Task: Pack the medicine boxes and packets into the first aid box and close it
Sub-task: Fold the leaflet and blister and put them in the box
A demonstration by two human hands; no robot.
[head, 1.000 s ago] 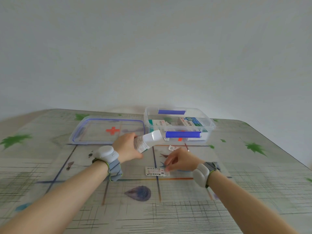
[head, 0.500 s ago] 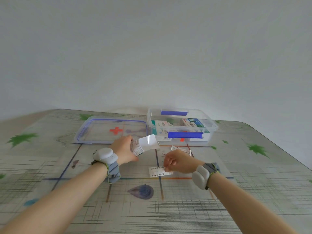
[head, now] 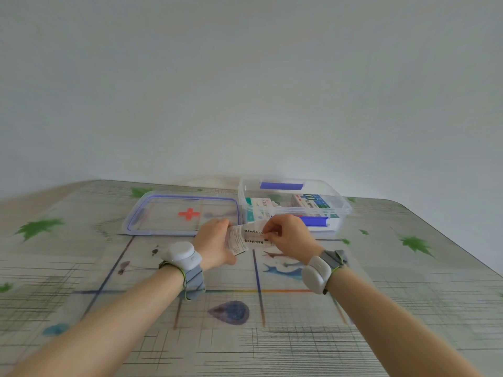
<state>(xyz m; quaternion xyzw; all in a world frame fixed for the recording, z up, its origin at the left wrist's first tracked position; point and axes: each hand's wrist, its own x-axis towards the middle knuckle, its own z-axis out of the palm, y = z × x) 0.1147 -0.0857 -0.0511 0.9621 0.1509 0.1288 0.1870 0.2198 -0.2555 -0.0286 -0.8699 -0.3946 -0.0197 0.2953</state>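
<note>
The packets point(head: 249, 238) sat between my hands just in front of the open box point(head: 337, 210). My left hand point(head: 215, 244) gripped one packet; my right hand point(head: 290, 235) pinched the other at its edge. The lid point(head: 163, 213) lay left of the box on the table point(head: 408, 308).
</note>
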